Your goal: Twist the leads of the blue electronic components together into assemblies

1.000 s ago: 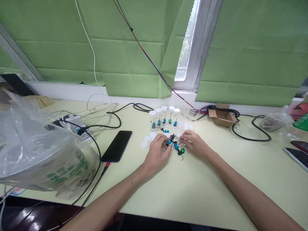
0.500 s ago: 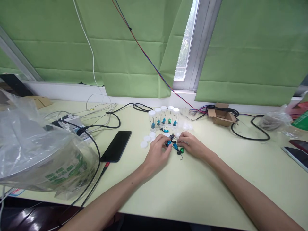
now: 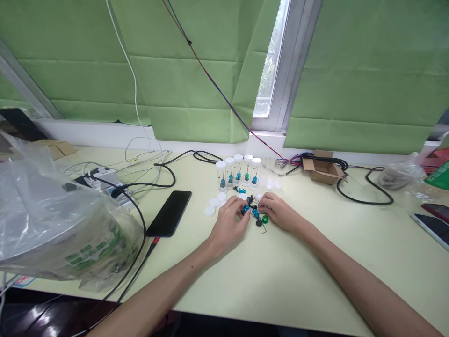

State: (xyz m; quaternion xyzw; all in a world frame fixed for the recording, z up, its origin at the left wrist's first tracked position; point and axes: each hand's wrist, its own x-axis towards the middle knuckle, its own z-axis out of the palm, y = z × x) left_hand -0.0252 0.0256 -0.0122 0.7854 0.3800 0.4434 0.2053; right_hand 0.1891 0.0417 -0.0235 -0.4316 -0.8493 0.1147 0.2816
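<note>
My left hand (image 3: 228, 223) is closed, its thumb and fingertips pinching a small blue metal part (image 3: 246, 209). Facing it, my right hand (image 3: 279, 214) has its fingers bent together over a pile of small parts; whatever they grip is hidden. Between the hands lie a second blue part (image 3: 255, 213) and a few dark pieces (image 3: 250, 200). Close below my right fingertips are a green ball-like part (image 3: 265, 219), a round black piece (image 3: 258, 223) and a thin L-shaped hex key (image 3: 264, 229).
Behind the hands stand several clear vials (image 3: 229, 173) with white caps and blue or green parts inside. Loose white lids (image 3: 213, 202) lie left of them. A black phone (image 3: 169, 213), a large plastic bag (image 3: 70, 224) and an open cardboard box (image 3: 324, 172) are farther out.
The round black piece near my right fingertips has shifted slightly left and now shows its flat face. Both hands stay almost in place.
</note>
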